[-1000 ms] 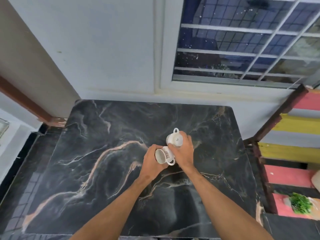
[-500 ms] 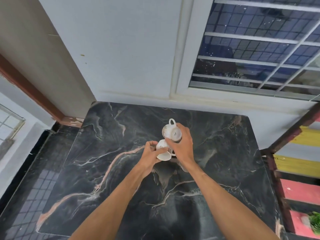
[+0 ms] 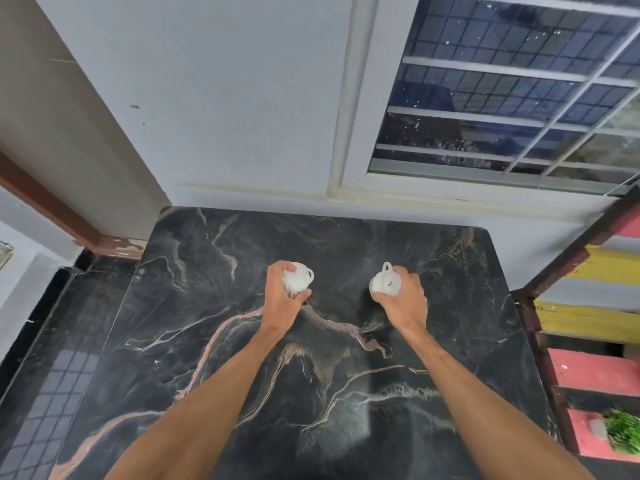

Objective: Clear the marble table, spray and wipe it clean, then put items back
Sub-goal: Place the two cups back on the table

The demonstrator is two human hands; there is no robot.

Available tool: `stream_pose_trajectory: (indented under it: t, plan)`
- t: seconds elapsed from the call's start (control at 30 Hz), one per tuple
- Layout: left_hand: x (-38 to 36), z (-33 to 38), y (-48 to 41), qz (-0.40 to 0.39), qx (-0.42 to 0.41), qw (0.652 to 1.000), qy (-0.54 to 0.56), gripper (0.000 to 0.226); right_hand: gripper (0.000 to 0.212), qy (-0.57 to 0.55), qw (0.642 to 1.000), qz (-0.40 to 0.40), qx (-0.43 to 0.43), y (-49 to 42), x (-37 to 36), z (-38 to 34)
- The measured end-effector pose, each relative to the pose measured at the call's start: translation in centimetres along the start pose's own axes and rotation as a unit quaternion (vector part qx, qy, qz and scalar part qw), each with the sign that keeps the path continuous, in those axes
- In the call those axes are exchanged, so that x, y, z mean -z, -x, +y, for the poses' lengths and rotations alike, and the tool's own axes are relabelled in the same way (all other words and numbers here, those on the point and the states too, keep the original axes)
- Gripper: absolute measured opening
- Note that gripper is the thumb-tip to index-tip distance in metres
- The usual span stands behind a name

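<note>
The black marble table (image 3: 214, 341) with pink and white veins fills the lower view. My left hand (image 3: 282, 304) grips a small white cup (image 3: 298, 279) upside down over the table's middle, its handle pointing right. My right hand (image 3: 403, 303) grips a second white cup (image 3: 386, 283), also bottom up, with a small dark mark on its base and its handle pointing away from me. The two cups are about a hand's width apart. Whether their rims touch the marble is hidden by my fingers.
The table's far edge meets a white wall under a barred window (image 3: 502, 98). A striped red and yellow rack (image 3: 595, 306) stands at the right with a green plant (image 3: 621, 433) low on it. Dark tiled floor (image 3: 45, 393) lies to the left.
My hands have moved apart, each carrying one cup: the left cup went left, the right cup went right. Earlier the two cups were held together at the table's middle.
</note>
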State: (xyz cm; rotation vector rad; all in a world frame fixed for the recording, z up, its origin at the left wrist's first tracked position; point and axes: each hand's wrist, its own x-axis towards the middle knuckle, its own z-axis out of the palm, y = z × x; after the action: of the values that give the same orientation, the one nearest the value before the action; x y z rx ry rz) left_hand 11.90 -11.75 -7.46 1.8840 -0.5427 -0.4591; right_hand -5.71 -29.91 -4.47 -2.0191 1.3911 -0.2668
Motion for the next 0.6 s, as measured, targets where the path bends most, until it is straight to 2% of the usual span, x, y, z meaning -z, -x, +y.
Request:
stream_pose_trajectory:
  t: [0.1,0.27,0.43,0.6]
  plan:
    - [-0.1,-0.5,0.1,0.002,-0.036,0.999,-0.016,0.072,0.060,0.015,1.000,-0.003,-0.017,-0.1,0.1,1.1]
    - [-0.4,-1.7,1.0,-0.002,-0.033,0.999,-0.034,0.082,0.064,0.036,0.999,-0.010,-0.026,-0.1,0.2,2.0]
    - [-0.4,-3.0,2.2,-0.010,-0.049,0.997,-0.067,0.082,0.064,0.049,0.999,-0.010,-0.017,0.0,0.0,2.6]
    - [0.0,-3.2,2.2,-0.041,0.002,0.997,-0.059,0.088,0.077,0.046,0.999,0.007,-0.020,0.0,-0.2,2.7]
